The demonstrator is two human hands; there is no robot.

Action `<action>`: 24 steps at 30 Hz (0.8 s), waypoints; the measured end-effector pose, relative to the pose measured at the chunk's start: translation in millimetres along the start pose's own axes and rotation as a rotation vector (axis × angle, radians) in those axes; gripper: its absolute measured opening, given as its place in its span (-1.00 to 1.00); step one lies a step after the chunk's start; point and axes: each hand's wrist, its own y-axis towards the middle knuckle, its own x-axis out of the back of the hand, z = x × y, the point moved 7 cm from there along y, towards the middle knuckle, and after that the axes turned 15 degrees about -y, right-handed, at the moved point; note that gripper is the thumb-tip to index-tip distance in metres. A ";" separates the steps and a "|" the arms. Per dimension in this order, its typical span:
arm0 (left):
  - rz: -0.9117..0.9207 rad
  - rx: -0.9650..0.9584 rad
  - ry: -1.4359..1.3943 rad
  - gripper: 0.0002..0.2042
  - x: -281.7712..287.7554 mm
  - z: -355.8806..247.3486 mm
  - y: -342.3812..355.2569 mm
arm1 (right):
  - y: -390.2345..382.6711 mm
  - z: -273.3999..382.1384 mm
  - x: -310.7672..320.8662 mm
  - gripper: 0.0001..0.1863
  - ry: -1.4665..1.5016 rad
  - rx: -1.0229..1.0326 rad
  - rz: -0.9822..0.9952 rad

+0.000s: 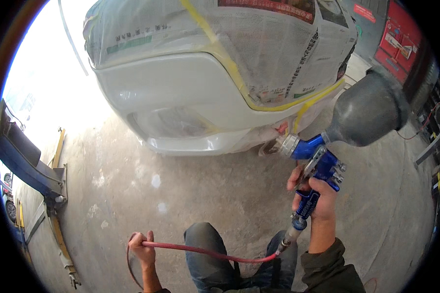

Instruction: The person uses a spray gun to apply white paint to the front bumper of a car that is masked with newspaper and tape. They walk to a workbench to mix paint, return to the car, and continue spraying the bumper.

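My right hand (317, 195) is wrapped round the grip of a blue spray gun (322, 166), with fingers at its silver trigger. On top of the gun sits a large grey paint cup (366, 110), tilted to the right. The gun's silver nozzle points left, toward a white car bumper (176, 88). A red air hose (205, 250) runs from the bottom of the grip across my knees to my left hand (143, 248), which is closed round it. Newspaper (278, 53) edged with yellow masking tape (233, 73) covers the car above the bumper.
A blue lift post (29, 171) with yellow arms (61, 234) stands on the left of the concrete floor (132, 195). At the far right is a red cabinet (398, 41). Dark shelving and equipment line the right edge. Bright light comes from the upper left.
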 end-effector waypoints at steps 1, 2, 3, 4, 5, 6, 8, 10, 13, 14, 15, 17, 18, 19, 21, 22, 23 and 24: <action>0.028 -0.012 0.023 -0.50 -4.1 -4.9 -0.3 | 0.3 1.0 -9.4 -0.52 -0.022 0.012 0.015; 0.060 -0.028 0.033 -0.50 -14.2 -19.2 0.8 | -3.7 0.0 -7.5 -0.52 -0.054 0.018 0.008; 0.092 -0.041 0.048 -0.51 -23.5 -29.4 -1.3 | -10.1 -6.4 -3.6 -0.52 -0.083 0.019 0.002; 0.109 -0.053 0.043 -0.51 -32.3 -28.9 -8.2 | -18.8 -11.2 0.7 -0.52 -0.113 0.020 -0.006; 0.133 -0.069 0.034 -0.52 -41.2 -23.7 -18.5 | -34.1 -14.1 10.1 -0.55 -0.164 0.013 -0.094; 0.165 -0.084 0.033 -0.53 -48.7 -21.5 -24.0 | -49.1 -29.2 24.4 -0.59 -0.231 -0.012 -0.158; 0.261 -0.107 0.066 -0.55 -70.4 -26.7 -35.3 | -87.2 -33.1 48.4 -0.64 -0.318 0.013 -0.419; 0.290 -0.043 0.088 -0.58 -85.4 -26.7 -40.4 | -123.0 -46.3 83.7 -0.66 -0.493 0.061 -0.653; 0.290 0.045 0.141 -0.61 -113.5 -9.4 -42.0 | -143.5 -65.5 107.9 -0.69 -0.463 -0.010 -0.891; 0.316 0.065 0.162 -0.62 -121.0 -4.6 -43.3 | -144.4 -74.9 113.2 -0.69 -0.431 -0.028 -0.923; 0.336 0.078 0.185 -0.62 -128.0 -4.9 -40.8 | -144.2 -95.4 109.3 -0.66 -0.284 -0.017 -0.799; 0.402 0.042 0.224 -0.62 -145.9 -6.9 -42.9 | -149.5 -137.8 101.5 -0.61 -0.232 -0.111 -0.444; 0.455 0.038 0.235 -0.61 -154.2 -8.0 -45.7 | -156.8 -155.8 100.1 -0.58 -0.199 -0.136 -0.352; 0.508 0.035 0.246 -0.61 -161.8 -11.0 -49.2 | -164.9 -173.6 99.7 -0.56 -0.170 -0.166 -0.260; 0.607 0.085 0.238 -0.66 -168.0 -15.2 -58.5 | -182.3 -188.2 116.2 -0.54 -0.111 -0.180 -0.355; 0.590 0.077 0.253 -0.65 -168.6 -20.9 -60.8 | -191.7 -190.2 123.5 -0.53 -0.085 -0.187 -0.456; 0.571 0.064 0.263 -0.63 -173.4 -30.2 -60.2 | -193.0 -177.3 132.2 -0.56 -0.147 -0.149 -0.677; 0.555 0.055 0.268 -0.62 -176.6 -36.3 -62.1 | -196.2 -165.8 139.1 -0.58 -0.216 -0.111 -0.900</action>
